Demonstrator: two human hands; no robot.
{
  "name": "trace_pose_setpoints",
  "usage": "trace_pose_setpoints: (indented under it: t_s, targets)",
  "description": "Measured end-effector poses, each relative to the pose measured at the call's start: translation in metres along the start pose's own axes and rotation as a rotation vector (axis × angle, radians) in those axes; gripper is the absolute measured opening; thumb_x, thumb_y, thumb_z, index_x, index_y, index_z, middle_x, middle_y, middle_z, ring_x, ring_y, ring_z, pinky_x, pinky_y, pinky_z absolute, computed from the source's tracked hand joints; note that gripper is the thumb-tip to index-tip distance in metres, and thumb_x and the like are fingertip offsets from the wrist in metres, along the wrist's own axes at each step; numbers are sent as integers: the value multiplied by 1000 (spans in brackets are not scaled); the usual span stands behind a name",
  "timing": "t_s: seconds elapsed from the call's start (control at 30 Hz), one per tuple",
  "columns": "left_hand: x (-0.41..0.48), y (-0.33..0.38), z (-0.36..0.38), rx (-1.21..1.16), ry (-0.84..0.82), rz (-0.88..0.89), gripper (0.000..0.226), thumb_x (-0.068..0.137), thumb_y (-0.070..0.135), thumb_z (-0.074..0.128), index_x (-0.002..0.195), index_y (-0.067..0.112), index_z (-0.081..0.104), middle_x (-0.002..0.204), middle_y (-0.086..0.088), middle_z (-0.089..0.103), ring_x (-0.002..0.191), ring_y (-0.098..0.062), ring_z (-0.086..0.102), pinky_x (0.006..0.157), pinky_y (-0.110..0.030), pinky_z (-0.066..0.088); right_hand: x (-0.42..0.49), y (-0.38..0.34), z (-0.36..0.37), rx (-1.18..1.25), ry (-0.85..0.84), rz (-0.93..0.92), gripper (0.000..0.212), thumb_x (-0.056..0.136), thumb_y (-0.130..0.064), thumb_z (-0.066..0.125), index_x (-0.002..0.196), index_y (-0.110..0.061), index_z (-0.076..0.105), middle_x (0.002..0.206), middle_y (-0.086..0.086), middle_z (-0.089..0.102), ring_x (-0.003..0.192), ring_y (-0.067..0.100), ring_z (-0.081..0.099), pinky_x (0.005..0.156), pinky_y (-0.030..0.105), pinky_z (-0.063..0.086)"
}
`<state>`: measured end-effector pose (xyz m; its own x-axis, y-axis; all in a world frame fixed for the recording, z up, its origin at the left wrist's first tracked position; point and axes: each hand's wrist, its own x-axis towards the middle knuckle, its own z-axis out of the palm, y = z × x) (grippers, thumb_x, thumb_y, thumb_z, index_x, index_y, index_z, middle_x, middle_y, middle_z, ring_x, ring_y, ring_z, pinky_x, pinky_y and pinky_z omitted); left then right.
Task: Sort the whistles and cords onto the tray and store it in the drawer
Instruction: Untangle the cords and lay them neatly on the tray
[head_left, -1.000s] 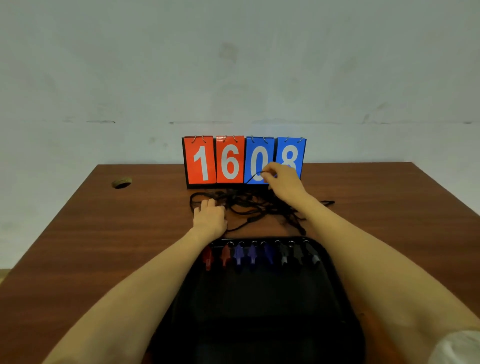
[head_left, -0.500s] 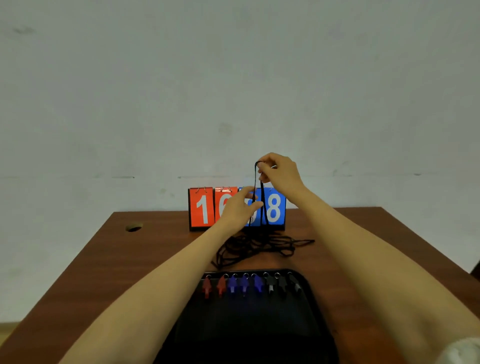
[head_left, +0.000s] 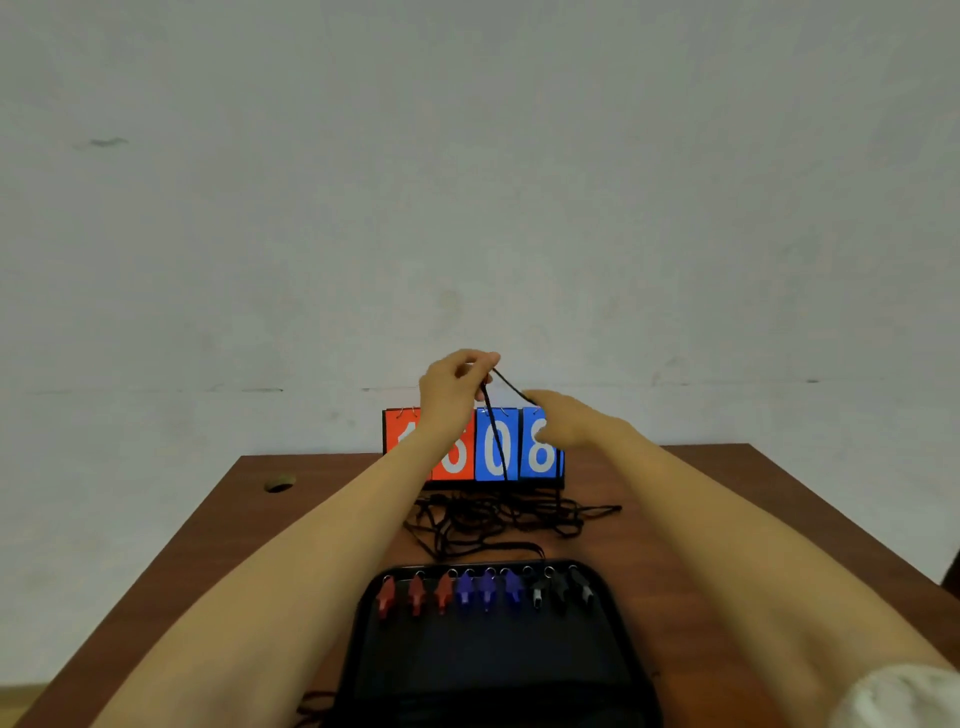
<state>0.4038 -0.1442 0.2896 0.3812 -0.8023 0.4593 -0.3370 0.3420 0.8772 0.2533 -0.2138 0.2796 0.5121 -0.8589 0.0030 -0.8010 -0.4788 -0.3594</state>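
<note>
My left hand (head_left: 454, 387) is raised above the table and pinches a black cord (head_left: 497, 447) at its top. One strand of the cord hangs down in front of the scoreboard to the tangled pile of black cords (head_left: 493, 519) on the table. Another strand runs right and down to my right hand (head_left: 566, 423), which holds it lower. A black tray (head_left: 493, 660) lies near me. Along its far edge sits a row of several whistles: red whistles (head_left: 415, 595) on the left, blue whistles (head_left: 485, 592) in the middle, black whistles (head_left: 561, 592) on the right.
A flip scoreboard (head_left: 540, 457) reading 1608 stands at the table's far edge against the wall. The brown table (head_left: 701, 519) has a cable hole (head_left: 279, 486) at the far left. A loose cord end (head_left: 311, 701) lies left of the tray's near side.
My left hand left the table and came up to take the top of the cord. My right hand lifted the cord from the pile, then slid down to the right along it.
</note>
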Motion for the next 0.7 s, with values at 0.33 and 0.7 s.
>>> trace_pose_setpoints:
  t_s: [0.33,0.7]
  targets:
    - [-6,5,0,197,-134,-85,38,94,4,48,132,7,54,131,-11,59,121,-27,55,101,-28,42,-8,-19,-7,447,428,-62,25,99,-29,44,102,-11,61,97,9,70,72,18,66,69,29,53]
    - [-16,12,4,379,-116,104,31,93,15,57,121,4,63,119,-12,67,110,-22,62,93,-24,44,-29,-31,-25,376,410,-188,17,94,-20,56,98,-8,68,86,7,70,69,9,61,64,15,46]
